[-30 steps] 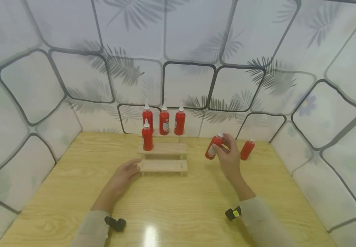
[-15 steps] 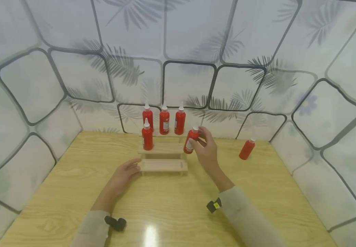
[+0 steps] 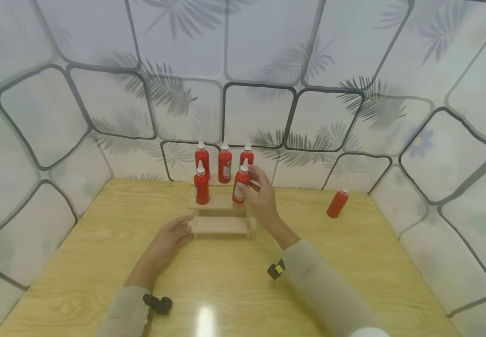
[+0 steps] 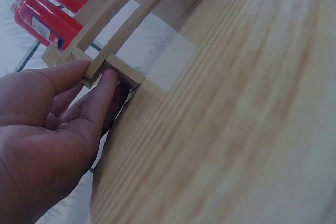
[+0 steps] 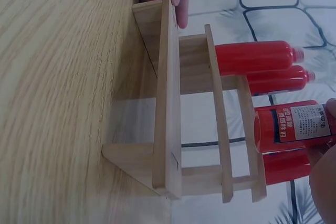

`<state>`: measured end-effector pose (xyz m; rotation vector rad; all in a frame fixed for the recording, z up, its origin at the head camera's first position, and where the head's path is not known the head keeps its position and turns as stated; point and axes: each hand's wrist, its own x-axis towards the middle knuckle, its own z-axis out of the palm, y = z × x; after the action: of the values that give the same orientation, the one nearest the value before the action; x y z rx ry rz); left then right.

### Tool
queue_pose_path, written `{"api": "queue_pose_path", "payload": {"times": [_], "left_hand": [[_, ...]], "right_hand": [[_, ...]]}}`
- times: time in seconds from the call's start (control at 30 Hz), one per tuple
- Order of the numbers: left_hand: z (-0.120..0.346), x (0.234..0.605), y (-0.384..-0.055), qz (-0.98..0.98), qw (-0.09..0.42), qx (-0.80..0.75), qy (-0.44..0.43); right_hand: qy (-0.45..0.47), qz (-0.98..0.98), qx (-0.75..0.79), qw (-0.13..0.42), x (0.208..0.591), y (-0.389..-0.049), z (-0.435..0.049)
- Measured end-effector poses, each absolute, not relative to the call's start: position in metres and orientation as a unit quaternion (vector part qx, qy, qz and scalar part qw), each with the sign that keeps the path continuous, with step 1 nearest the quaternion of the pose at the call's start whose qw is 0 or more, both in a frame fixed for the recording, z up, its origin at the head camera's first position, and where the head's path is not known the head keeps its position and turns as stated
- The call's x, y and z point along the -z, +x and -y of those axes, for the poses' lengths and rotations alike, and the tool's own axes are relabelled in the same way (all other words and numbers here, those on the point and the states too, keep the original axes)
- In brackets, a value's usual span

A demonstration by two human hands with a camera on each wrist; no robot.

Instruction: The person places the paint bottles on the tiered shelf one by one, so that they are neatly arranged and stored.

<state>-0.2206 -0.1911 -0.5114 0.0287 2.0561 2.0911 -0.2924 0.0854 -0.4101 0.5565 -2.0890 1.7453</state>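
My right hand (image 3: pixel 261 194) grips a red squeeze bottle (image 3: pixel 240 189) with a white pointed nozzle over the right end of the middle step of a small wooden three-step rack (image 3: pixel 222 225). In the right wrist view, the base of this held bottle (image 5: pixel 283 124) looks slightly apart from the middle board. My left hand (image 3: pixel 169 241) pinches the left end of the rack's lowest step between thumb and fingers, as the left wrist view shows. Another red bottle (image 3: pixel 201 189) stands on the middle step's left end. Along the top step stand three more, including a centre bottle (image 3: pixel 224 166).
A single red bottle (image 3: pixel 337 204) stands on the wooden table (image 3: pixel 226 281), to the right of the rack. Patterned wall panels (image 3: pixel 260 117) rise behind the table and at both sides.
My right hand has carried the squeeze bottle leftward from the table's right side to the middle step. My left hand has stayed on the rack's end.
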Motion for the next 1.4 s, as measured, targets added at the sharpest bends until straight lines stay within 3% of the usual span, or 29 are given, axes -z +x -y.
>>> {"api": "queue_pose_path", "payload": {"times": [0.83, 1.17, 1.4], "left_hand": [[0.191, 0.512, -0.222, -0.673, 0.102, -0.732, 0.018], [0.191, 0.513, -0.222, -0.673, 0.106, -0.732, 0.016], [0.191, 0.51, -0.222, -0.687, 0.107, -0.719, 0.006]], "right_hand": [[0.227, 0.78, -0.551, 0.19, 0.431, -0.307, -0.034], [0.199, 0.802, -0.528, 0.195, 0.421, -0.287, -0.066], [0.219, 0.791, -0.51, 0.258, 0.42, -0.28, -0.112]]}}
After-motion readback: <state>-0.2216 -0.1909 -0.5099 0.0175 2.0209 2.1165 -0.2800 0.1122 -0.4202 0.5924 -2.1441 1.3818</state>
